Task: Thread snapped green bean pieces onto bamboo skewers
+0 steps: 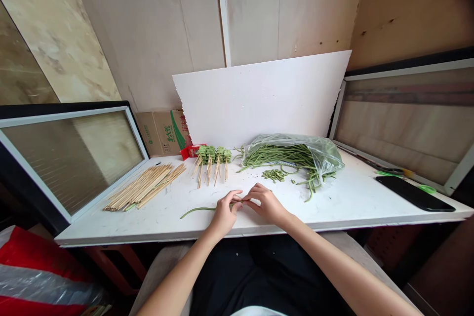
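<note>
My left hand (226,211) is closed around a long green bean (200,209), whose free end trails out to the left over the white table. Close against it, my right hand (267,204) pinches at the bean's other end, fingertips nearly meeting those of the left. The fingers hide most of that end. Just beyond my hands lies a small heap of short bean pieces (273,175). Farther back, a clear plastic bag (326,150) holds a bundle of long beans (281,155), some spilling from its mouth. Skewered bean bundles (213,153) lie to its left.
Many bare wooden skewers (144,186) are piled on the table's left. A black phone (414,192) lies at the right, near a green ring. Behind stand a cardboard box (163,131) and a white board (262,98). Framed panels (74,158) flank the table.
</note>
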{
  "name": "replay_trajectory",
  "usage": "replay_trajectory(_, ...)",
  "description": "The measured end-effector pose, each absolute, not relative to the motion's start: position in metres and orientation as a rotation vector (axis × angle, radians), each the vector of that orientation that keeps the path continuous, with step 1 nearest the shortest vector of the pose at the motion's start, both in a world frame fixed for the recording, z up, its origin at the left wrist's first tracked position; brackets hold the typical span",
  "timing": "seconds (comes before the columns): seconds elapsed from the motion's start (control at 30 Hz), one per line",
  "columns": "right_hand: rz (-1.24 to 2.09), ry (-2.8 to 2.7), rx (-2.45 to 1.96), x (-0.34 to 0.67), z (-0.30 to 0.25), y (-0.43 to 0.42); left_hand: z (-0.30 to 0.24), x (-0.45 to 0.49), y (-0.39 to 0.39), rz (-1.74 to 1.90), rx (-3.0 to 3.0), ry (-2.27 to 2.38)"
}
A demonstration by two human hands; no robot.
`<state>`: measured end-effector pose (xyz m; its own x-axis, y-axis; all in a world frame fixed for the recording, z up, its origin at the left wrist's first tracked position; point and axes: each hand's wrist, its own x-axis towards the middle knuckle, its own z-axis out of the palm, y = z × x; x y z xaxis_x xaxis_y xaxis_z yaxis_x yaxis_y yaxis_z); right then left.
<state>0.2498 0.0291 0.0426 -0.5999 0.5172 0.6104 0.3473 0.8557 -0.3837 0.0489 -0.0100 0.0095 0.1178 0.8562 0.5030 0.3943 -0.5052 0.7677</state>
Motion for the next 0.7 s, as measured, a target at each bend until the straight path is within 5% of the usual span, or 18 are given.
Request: replay_trajectory(0.7,0.396,-2.165,-0.600,0.240,0.026,0.028,0.011,0.051,-0.014,1.354,2.248,1.386)
